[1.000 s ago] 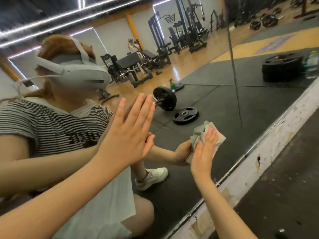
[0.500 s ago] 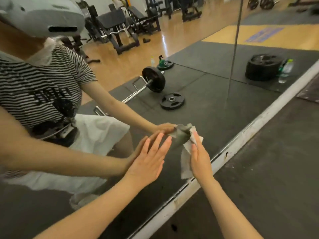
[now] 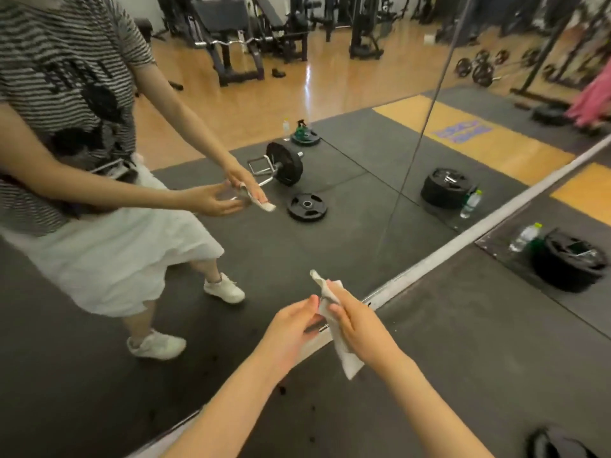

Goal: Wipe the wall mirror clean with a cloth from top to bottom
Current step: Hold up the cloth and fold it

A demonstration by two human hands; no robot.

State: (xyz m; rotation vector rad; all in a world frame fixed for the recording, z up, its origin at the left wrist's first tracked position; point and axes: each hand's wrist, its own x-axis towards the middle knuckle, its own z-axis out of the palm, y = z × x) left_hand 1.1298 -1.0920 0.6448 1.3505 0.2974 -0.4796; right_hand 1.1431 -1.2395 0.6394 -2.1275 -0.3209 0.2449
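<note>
The right hand (image 3: 360, 328) grips a crumpled white cloth (image 3: 334, 312), fingers curled round its middle, so that one twisted end sticks up past the fingertips and the other hangs down below the palm. The left hand (image 3: 291, 328) is just beside it, fingers loosely bent, with its fingertips touching the cloth's edge; whether it actually pinches the fabric cannot be told. Both hands are held in front of the wall mirror (image 3: 347, 180), apart from the glass, near its pale bottom frame (image 3: 463, 246). The cloth is off the mirror. In the glass appear the person's reflection in a striped shirt and white shorts, a barbell (image 3: 284, 163) and a loose weight plate (image 3: 307, 206) on dark mats. To the right, on the floor (image 3: 463, 358), a plastic bottle (image 3: 525, 236) stands beside a stack of black plates (image 3: 568, 262).
</note>
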